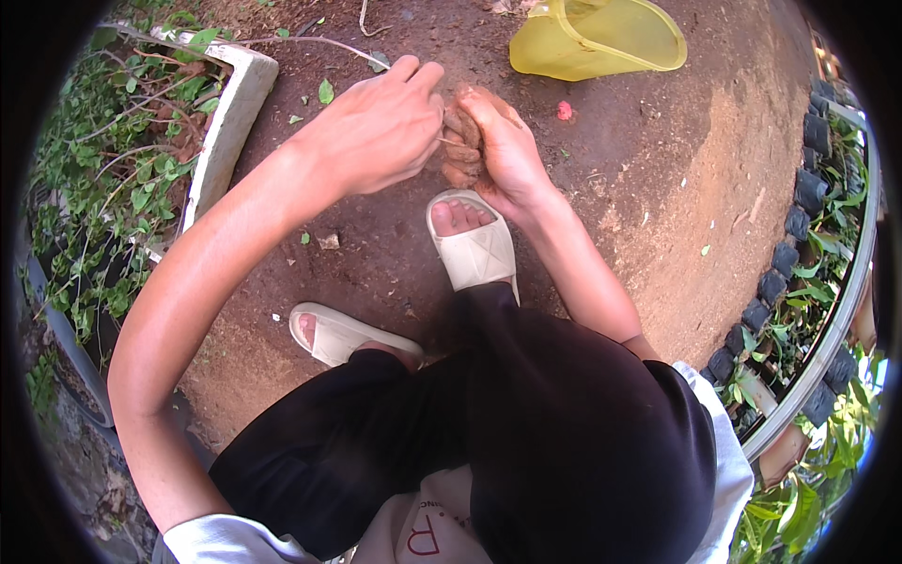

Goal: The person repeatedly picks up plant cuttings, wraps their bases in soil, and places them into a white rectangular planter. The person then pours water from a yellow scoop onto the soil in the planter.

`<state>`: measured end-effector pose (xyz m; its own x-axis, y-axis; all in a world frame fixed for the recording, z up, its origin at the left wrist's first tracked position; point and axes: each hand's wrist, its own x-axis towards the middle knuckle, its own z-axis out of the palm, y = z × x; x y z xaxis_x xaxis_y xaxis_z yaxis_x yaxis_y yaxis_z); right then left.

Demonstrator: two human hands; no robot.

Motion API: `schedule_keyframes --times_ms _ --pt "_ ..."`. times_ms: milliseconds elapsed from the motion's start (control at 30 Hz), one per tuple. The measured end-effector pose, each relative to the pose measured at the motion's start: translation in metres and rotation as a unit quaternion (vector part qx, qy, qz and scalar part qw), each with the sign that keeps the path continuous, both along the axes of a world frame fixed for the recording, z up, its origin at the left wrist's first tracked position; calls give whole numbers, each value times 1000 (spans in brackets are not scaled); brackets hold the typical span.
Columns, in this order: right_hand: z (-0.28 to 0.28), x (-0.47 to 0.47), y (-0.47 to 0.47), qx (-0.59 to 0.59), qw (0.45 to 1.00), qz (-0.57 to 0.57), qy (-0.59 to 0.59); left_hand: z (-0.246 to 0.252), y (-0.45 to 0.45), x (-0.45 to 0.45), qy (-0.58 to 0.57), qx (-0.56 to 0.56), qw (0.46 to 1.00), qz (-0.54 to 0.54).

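My left hand (394,123) is shut on a thin plant stem (331,44), which arches over from the leafy vines on the left. A thin end of it pokes out beneath my left fingers, towards my right hand. My right hand (504,144) is curled right beside the left one, its fingers and thumb coated in wet brown soil. Whether a lump of soil lies inside its palm is hidden. Both hands are above the bare ground, just beyond the toes of a cream slide sandal (476,247).
A white planter box (236,120) overflows with green vines (127,155) on the left. Beyond my hands lies a yellow translucent plastic scoop-like container (599,46). A red scrap (564,110) rests on the soil. Black seedling bags (796,222) line a metal rail (845,331) at right.
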<state>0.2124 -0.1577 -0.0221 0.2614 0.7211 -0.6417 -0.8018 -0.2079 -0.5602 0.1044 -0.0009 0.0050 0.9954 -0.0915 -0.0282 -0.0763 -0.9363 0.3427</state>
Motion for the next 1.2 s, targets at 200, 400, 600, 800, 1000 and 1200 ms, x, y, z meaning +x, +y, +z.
schedule_keyframes --times_ms 200,400,600,800,1000,1200 --pt "6 -10 10 -49 988 -20 -144 1 2 -1 -50 -35 998 15" --pt "-1 -15 7 -67 983 -80 -149 10 19 -5 5 -39 999 13" --pt "-2 2 -5 39 991 35 -124 20 34 -16 72 -47 996 2" --pt "4 -3 -6 82 866 61 -489 28 36 -3 184 -29 982 -13" --pt "-14 -9 1 137 675 9 -725 29 50 5 186 -66 980 -13" --pt "-29 -5 0 151 609 6 -779 26 53 10 186 -89 978 -23"
